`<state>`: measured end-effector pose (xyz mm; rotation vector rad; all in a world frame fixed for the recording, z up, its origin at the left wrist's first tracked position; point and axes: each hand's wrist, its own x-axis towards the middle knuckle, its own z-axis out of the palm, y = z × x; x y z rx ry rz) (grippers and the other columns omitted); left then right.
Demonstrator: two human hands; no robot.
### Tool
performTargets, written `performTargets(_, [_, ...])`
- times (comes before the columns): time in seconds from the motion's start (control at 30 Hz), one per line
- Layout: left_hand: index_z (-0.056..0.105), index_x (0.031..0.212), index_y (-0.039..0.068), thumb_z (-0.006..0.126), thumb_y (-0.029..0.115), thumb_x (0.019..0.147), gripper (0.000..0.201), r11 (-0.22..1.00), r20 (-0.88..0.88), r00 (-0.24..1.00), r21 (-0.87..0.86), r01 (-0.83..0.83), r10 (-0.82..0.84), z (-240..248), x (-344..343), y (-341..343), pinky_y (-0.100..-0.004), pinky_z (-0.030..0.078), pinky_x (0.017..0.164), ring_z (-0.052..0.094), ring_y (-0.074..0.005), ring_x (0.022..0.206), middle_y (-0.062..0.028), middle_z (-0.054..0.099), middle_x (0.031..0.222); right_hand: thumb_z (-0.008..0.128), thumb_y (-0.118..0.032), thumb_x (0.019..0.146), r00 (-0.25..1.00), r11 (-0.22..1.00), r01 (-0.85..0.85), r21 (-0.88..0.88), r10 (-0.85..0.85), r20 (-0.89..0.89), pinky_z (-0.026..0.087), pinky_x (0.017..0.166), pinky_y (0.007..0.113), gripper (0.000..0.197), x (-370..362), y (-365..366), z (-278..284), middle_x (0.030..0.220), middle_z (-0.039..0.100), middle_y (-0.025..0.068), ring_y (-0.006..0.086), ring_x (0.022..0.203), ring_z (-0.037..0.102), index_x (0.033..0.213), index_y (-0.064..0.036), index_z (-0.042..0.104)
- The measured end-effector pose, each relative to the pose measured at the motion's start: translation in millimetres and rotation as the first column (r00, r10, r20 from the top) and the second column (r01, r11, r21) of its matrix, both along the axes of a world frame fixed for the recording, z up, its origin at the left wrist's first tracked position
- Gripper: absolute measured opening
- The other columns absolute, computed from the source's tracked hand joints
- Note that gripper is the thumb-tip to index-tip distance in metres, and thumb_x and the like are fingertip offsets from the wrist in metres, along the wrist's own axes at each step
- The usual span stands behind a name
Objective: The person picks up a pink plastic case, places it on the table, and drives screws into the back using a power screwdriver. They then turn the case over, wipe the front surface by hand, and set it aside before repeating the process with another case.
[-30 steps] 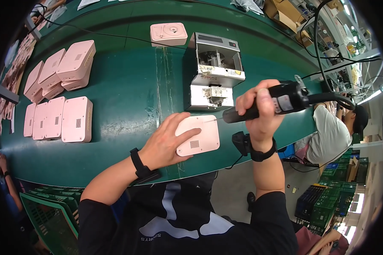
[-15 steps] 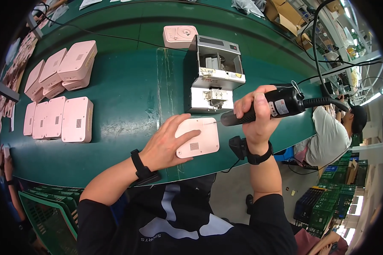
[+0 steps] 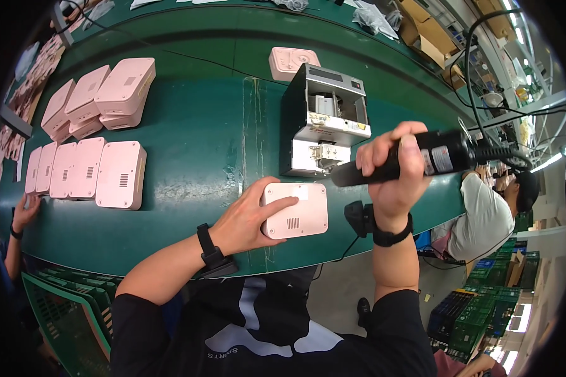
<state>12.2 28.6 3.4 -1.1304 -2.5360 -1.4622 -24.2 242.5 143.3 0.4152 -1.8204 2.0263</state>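
A pink plastic housing [image 3: 308, 217] with a slotted vent and corner holes lies on the green bench. My left hand [image 3: 251, 213] grips it from its left side, thumb across the top face. Raised to the right of it, my right hand [image 3: 399, 163] is wrapped round a black electric screwdriver [image 3: 443, 154]. The dark front end of the screwdriver points left, close to the front of a black and silver screw feeder [image 3: 327, 119]. Its bit cannot be made out.
Pink housings [image 3: 121, 174] stand in a row at the left, with stacked ones [image 3: 124, 85] behind. Another person's hand [image 3: 25, 212] is beside the row. A pink part [image 3: 294, 63] sits behind the feeder. Green crates [image 3: 63, 308] are below the bench; a cable [image 3: 468, 69] hangs at right.
The screwdriver has moved away from the housing's top right corner, toward the feeder's front. At the far left, another person's hand has added a pink housing to the row. My left hand keeps its grip.
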Motion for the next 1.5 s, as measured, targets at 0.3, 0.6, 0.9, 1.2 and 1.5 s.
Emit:
performTargets(0.3, [0.058, 0.132, 0.019, 0.088, 0.016, 0.058, 0.079, 0.999, -0.023, 1.0, 0.043, -0.004, 0.005, -4, -3, 2, -0.0433, 0.05, 0.096, 0.052, -0.0383, 0.118, -0.0181, 0.042, 0.133, 0.051, -0.025, 0.095, 0.994, 0.995, -0.093, -0.034, 0.095, 0.052, 0.044, 0.052, 0.035, 0.02, 2, -19, -17, 0.063, 0.048, 0.0067, 0.0168, 0.049, 0.047, 0.101, -0.0063, 0.045])
performTargets(0.6, [0.058, 0.13, 0.017, 0.087, 0.017, 0.061, 0.075, 0.999, -0.006, 1.0, 0.049, -0.005, 0.005, -3, -2, 1, -0.044, 0.05, 0.097, 0.051, -0.0374, 0.118, -0.0175, 0.04, 0.132, 0.053, -0.024, 0.094, 0.993, 0.993, -0.092, -0.067, 0.097, 0.066, 0.043, 0.051, 0.035, 0.02, -2, -18, -27, 0.063, 0.048, 0.0071, 0.0173, 0.048, 0.046, 0.099, -0.0071, 0.044])
performTargets(0.9, [0.058, 0.131, 0.019, 0.088, 0.02, 0.06, 0.077, 0.999, -0.041, 0.999, 0.033, -0.007, 0.009, -5, -3, 3, -0.0439, 0.05, 0.096, 0.051, -0.0387, 0.119, -0.0176, 0.041, 0.133, 0.052, -0.024, 0.094, 0.994, 0.993, -0.113, -0.043, 0.113, -0.016, 0.044, 0.053, 0.035, 0.02, 12, -17, -26, 0.065, 0.049, 0.0072, 0.0167, 0.05, 0.046, 0.101, -0.0068, 0.045])
performTargets(1.2, [0.056, 0.13, 0.018, 0.087, 0.02, 0.062, 0.074, 0.993, -0.03, 0.993, 0.025, 0.114, -0.113, -3, -15, 36, -0.0438, 0.051, 0.096, 0.051, -0.0376, 0.12, -0.0161, 0.04, 0.131, 0.047, -0.023, 0.096, 0.996, 0.998, 0.063, -0.011, -0.064, -0.069, 0.044, 0.054, 0.035, 0.017, -11, 9, 2, 0.065, 0.049, 0.0064, 0.0169, 0.05, 0.047, 0.103, -0.0067, 0.045])
performTargets(1.5, [0.058, 0.128, 0.017, 0.087, 0.02, 0.061, 0.072, 0.995, -0.052, 0.994, 0.034, 0.094, -0.092, -1, -19, 38, -0.043, 0.052, 0.095, 0.051, -0.036, 0.12, -0.0155, 0.04, 0.131, 0.049, -0.031, 0.095, 0.988, 0.986, -0.146, -0.074, 0.143, -0.053, 0.043, 0.056, 0.035, 0.025, 16, -7, -2, 0.066, 0.049, 0.006, 0.0173, 0.051, 0.047, 0.104, -0.0077, 0.044])
